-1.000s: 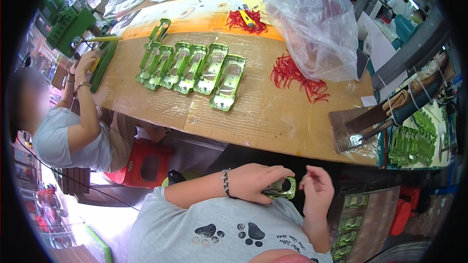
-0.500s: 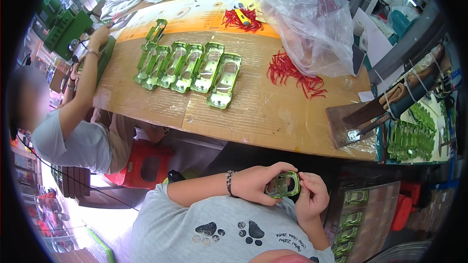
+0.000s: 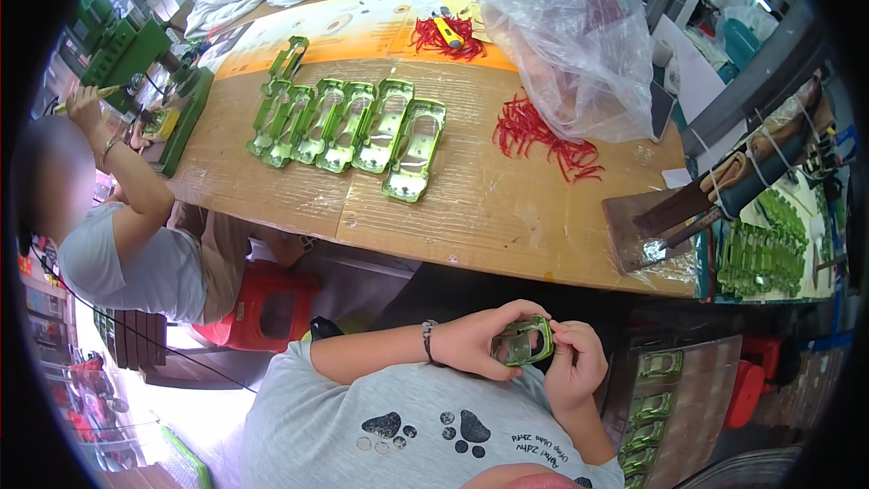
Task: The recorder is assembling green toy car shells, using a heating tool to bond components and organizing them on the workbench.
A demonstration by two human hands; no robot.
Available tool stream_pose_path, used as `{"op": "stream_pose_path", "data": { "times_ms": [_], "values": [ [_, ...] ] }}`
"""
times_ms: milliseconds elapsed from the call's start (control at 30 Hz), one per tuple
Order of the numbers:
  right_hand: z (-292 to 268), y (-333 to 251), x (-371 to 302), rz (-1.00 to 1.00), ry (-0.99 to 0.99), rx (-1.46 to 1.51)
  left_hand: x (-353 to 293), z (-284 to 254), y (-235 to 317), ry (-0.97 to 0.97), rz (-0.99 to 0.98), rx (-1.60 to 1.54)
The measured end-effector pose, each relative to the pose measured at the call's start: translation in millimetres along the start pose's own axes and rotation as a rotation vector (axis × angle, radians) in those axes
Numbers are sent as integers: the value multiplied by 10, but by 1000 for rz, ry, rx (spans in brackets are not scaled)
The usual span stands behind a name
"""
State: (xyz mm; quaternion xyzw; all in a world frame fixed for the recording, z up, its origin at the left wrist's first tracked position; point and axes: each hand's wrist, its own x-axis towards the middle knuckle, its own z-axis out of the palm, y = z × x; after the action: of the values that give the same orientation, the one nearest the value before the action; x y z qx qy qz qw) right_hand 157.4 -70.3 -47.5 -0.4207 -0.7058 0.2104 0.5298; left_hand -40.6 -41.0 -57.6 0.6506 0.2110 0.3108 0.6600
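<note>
A green toy car body shell (image 3: 522, 345) with open window holes is held close to my chest, below the table's near edge. My left hand (image 3: 472, 342) grips its left side, the thumb under it and the fingers over the top. With thumb and fingertips pinched, my right hand (image 3: 577, 364) holds the shell's right end. Whatever else may be between those fingertips is hidden. On the table ahead lies a row of similar green car shells (image 3: 339, 125), side by side and partly overlapping.
Red strips (image 3: 543, 138) lie on the cardboard-covered table (image 3: 489, 217) by a clear plastic bag (image 3: 575, 54). A yellow cutter (image 3: 448, 33) rests on more strips. At left, a co-worker (image 3: 136, 235) sits by a green press (image 3: 186, 118). More shells fill a tray (image 3: 697, 398) at right.
The co-worker's raised hand has moved from the press base up and left to a lever. My hands and the car shell have hardly moved.
</note>
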Motion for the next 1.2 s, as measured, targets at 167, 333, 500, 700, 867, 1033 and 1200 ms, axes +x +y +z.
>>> {"op": "stream_pose_path", "data": {
  "times_ms": [167,333,500,700,867,1033,1200],
  "values": [
    [18,19,-74,156,13,135,13,-6,21,-10,-47,-12],
    [-8,74,-47,-6,-59,52,30,-6,-56,54,4,-135],
    [38,74,-148,139,30,461,43,11,-29,-58,-86,-240],
    [-29,198,-212,512,-57,961,62,5,18,-105,-139,-108],
    [-39,57,-138,128,-232,232,239,99,10,51,-130,-249],
    [-147,117,-102,284,-178,212,467,136,253,-6,-327,-221],
    [-357,113,55,722,142,915,789,-23,514,-141,-485,-1052]
  ]
}}
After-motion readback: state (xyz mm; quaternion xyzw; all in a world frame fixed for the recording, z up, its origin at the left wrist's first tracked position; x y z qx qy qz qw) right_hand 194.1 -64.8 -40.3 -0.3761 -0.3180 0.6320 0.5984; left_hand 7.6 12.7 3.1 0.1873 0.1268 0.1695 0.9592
